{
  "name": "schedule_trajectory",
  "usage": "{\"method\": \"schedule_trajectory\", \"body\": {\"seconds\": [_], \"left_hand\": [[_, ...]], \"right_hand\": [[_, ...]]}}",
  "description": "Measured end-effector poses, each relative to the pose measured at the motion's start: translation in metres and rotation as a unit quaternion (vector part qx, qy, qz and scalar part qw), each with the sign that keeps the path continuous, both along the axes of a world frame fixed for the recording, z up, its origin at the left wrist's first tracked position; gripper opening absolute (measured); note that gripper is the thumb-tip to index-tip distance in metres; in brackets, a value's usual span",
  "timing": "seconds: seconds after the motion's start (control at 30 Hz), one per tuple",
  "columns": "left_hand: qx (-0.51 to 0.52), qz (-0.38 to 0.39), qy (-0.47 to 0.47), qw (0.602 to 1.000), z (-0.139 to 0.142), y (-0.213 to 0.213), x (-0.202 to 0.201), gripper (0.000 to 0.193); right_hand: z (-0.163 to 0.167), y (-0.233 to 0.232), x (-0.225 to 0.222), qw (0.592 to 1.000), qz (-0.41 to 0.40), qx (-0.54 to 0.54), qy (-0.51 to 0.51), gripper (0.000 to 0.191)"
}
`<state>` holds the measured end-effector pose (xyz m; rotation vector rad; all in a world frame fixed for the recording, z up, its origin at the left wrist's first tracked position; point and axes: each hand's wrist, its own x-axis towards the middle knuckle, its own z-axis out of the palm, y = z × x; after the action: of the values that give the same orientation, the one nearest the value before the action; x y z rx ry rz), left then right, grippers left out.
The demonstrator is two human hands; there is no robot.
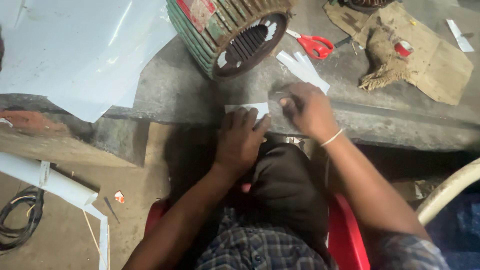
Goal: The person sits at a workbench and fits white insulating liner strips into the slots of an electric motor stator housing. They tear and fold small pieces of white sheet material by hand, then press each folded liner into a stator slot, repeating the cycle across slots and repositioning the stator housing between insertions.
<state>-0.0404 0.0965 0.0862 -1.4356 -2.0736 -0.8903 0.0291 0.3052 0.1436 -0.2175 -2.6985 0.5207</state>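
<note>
My left hand [240,137] presses flat on a small white strip of paper [246,108] at the front edge of the grey concrete slab [170,90]. My right hand [309,109] is curled beside it, fingers closed around a small dark object I cannot make out, its tip near the strip's right end. More white paper strips [302,69] lie just behind my right hand. Red-handled scissors [312,44] rest further back.
A green ribbed motor stator housing [227,32] lies on its side behind the hands. A large white sheet [80,55] covers the left. Cardboard [435,60], a rag and a red tape roll [403,48] sit at right. A rolled white sheet [50,182] and cables lie on the floor.
</note>
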Motion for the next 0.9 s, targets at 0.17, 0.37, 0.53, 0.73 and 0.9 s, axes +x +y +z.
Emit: {"method": "schedule_trajectory", "body": {"seconds": [0.17, 0.37, 0.53, 0.73, 0.9], "left_hand": [[0.012, -0.026, -0.017, 0.999, -0.005, 0.007, -0.010, 0.041], [0.008, -0.026, -0.016, 0.999, -0.011, 0.010, -0.016, 0.042], [-0.007, -0.042, -0.052, 0.998, -0.012, 0.013, -0.018, 0.038], [-0.001, -0.022, -0.026, 0.999, -0.008, 0.012, -0.015, 0.040], [0.004, -0.025, -0.019, 0.999, -0.014, 0.012, -0.014, 0.041]], "right_hand": [[-0.006, -0.021, 0.003, 0.993, 0.085, 0.002, 0.076, 0.023], [-0.002, -0.015, -0.004, 0.994, 0.100, -0.042, 0.034, 0.036], [-0.007, -0.010, -0.025, 0.996, 0.045, -0.075, 0.022, 0.031], [-0.007, -0.012, -0.026, 0.993, 0.030, 0.015, 0.111, 0.023], [-0.012, -0.010, -0.021, 0.993, 0.076, 0.035, 0.088, 0.028]]}}
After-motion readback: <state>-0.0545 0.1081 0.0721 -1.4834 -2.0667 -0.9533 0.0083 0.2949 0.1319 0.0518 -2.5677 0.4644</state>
